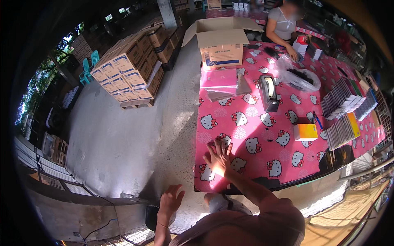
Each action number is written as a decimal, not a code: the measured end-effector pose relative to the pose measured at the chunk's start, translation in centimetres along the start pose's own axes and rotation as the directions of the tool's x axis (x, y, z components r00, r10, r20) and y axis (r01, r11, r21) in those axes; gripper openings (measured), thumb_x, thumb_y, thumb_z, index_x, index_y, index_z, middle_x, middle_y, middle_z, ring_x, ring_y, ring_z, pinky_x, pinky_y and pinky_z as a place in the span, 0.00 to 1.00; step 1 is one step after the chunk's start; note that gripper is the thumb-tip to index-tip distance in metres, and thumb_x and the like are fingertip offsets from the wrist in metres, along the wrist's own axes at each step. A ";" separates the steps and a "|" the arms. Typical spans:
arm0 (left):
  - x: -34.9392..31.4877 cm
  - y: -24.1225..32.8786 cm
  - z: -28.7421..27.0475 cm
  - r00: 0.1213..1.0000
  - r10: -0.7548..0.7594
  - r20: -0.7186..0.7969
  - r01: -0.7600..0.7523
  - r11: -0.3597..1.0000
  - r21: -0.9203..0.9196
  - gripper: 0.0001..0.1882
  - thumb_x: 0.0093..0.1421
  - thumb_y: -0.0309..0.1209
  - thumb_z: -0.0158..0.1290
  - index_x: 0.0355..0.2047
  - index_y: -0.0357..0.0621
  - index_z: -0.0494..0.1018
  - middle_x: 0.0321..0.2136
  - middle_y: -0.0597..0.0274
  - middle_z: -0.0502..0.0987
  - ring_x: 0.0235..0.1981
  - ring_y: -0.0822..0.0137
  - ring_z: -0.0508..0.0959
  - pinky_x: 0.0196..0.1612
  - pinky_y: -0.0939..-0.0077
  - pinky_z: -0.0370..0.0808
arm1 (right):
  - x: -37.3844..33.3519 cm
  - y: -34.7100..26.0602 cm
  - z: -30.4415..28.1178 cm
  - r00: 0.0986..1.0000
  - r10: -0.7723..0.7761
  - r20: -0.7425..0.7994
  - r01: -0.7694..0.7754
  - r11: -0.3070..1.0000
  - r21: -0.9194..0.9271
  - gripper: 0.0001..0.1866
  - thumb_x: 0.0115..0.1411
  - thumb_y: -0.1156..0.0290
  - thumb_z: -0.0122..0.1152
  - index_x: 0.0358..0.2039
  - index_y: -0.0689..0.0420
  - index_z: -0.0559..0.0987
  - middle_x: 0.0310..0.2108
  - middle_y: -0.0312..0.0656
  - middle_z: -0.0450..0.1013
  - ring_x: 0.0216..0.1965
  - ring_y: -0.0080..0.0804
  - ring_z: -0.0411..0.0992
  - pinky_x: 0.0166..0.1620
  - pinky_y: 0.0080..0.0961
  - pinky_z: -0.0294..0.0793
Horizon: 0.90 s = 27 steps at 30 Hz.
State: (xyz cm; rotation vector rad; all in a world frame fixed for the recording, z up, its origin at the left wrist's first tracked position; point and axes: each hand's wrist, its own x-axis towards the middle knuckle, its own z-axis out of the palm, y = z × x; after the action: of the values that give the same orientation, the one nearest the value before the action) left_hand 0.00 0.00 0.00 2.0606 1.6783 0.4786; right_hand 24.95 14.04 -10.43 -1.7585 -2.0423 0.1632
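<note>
My right hand (218, 159) rests on the pink cat-patterned tablecloth (246, 131) near the table's left front corner, fingers spread and nothing in them. Off the table's edge, over the floor, my left hand (171, 201) hangs in the air with its fingers loosely apart and nothing held. Farther back on the cloth lie a pink flat pack (221, 78) and clear plastic sleeves (225, 93). Beyond my right hand, toward the middle, stands a black tape dispenser (268, 93) with a roll of tape. A small yellow-orange box (305, 132) sits to its right.
An open carton (221, 53) stands at the far left of the table. Spiral notebooks (342, 98) are stacked at right, near a plastic bag (297, 76). Across the table a person (282, 26) handles small stacks. Stacked cartons (127, 71) stand on a floor pallet.
</note>
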 end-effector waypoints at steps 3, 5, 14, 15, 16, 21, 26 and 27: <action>2.6 -3.5 -7.0 0.991 0.090 0.104 -0.104 0.985 0.139 0.19 0.60 0.37 0.58 0.50 0.44 0.74 0.43 0.47 0.78 0.43 0.46 0.79 0.46 0.58 0.78 | 0.1 -5.8 0.4 0.994 -0.019 -0.112 0.026 0.998 0.060 0.33 0.61 0.46 0.56 0.61 0.52 0.69 0.65 0.56 0.55 0.69 0.61 0.48 0.59 0.79 0.48; 6.1 -5.0 -4.5 0.972 0.183 0.146 -0.195 0.978 0.072 0.19 0.61 0.38 0.58 0.50 0.45 0.74 0.42 0.48 0.78 0.43 0.46 0.79 0.45 0.56 0.78 | 1.6 -4.3 -1.3 1.000 0.024 0.002 -0.024 0.999 0.036 0.36 0.60 0.44 0.56 0.63 0.52 0.66 0.65 0.57 0.55 0.69 0.61 0.48 0.60 0.78 0.48; 16.3 -9.1 -5.0 0.777 0.364 0.514 -0.385 0.920 -0.070 0.24 0.62 0.43 0.56 0.54 0.45 0.71 0.47 0.47 0.75 0.47 0.46 0.77 0.48 0.53 0.75 | 2.3 -4.5 -1.1 0.986 0.148 0.070 -0.137 0.981 -0.137 0.41 0.62 0.43 0.53 0.69 0.52 0.58 0.69 0.61 0.48 0.71 0.57 0.47 0.65 0.70 0.44; 17.9 -9.6 -4.7 0.719 0.361 0.594 -0.405 0.912 -0.064 0.25 0.62 0.44 0.56 0.55 0.44 0.70 0.48 0.46 0.74 0.47 0.46 0.77 0.49 0.52 0.75 | 2.3 -4.6 -1.2 0.980 0.189 0.064 -0.178 0.972 -0.150 0.41 0.62 0.43 0.53 0.69 0.52 0.58 0.69 0.61 0.49 0.71 0.58 0.47 0.66 0.68 0.44; 20.0 -10.3 -4.6 0.656 0.352 0.668 -0.432 0.900 -0.051 0.26 0.63 0.44 0.55 0.57 0.44 0.69 0.49 0.46 0.74 0.48 0.46 0.77 0.49 0.52 0.74 | 2.2 -4.9 -1.3 0.972 0.229 0.049 -0.219 0.963 -0.158 0.41 0.62 0.44 0.53 0.69 0.53 0.58 0.69 0.62 0.49 0.71 0.58 0.47 0.67 0.66 0.43; 35.4 -8.9 -9.2 0.687 0.656 0.314 -0.673 0.737 -0.068 0.34 0.67 0.45 0.51 0.67 0.44 0.56 0.61 0.41 0.63 0.59 0.42 0.69 0.60 0.51 0.66 | 2.7 -5.6 0.2 0.810 0.536 -0.237 -0.573 0.809 -0.130 0.38 0.65 0.44 0.48 0.69 0.54 0.58 0.67 0.61 0.53 0.70 0.60 0.48 0.69 0.58 0.42; 51.6 -2.2 -17.0 0.670 0.742 0.034 -0.740 0.671 -0.044 0.34 0.67 0.42 0.51 0.67 0.41 0.55 0.65 0.38 0.58 0.66 0.42 0.60 0.65 0.54 0.61 | 3.8 -6.6 0.5 0.487 0.804 -0.342 -0.844 0.534 0.054 0.33 0.69 0.49 0.43 0.69 0.55 0.58 0.67 0.54 0.56 0.68 0.53 0.54 0.65 0.52 0.53; 55.9 0.0 -18.2 0.618 0.784 -0.056 -0.786 0.617 -0.027 0.33 0.67 0.41 0.51 0.67 0.40 0.56 0.65 0.37 0.58 0.66 0.41 0.59 0.65 0.54 0.60 | 4.7 -5.9 0.2 0.405 0.849 -0.339 -0.895 0.445 0.044 0.34 0.70 0.48 0.41 0.68 0.55 0.58 0.67 0.53 0.56 0.67 0.53 0.55 0.65 0.52 0.54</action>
State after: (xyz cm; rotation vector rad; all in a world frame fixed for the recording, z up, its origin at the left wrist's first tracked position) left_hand 1.97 56.81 14.91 2.6933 0.6405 0.8147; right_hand 19.00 17.54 -7.30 -2.5994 -0.7025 0.0268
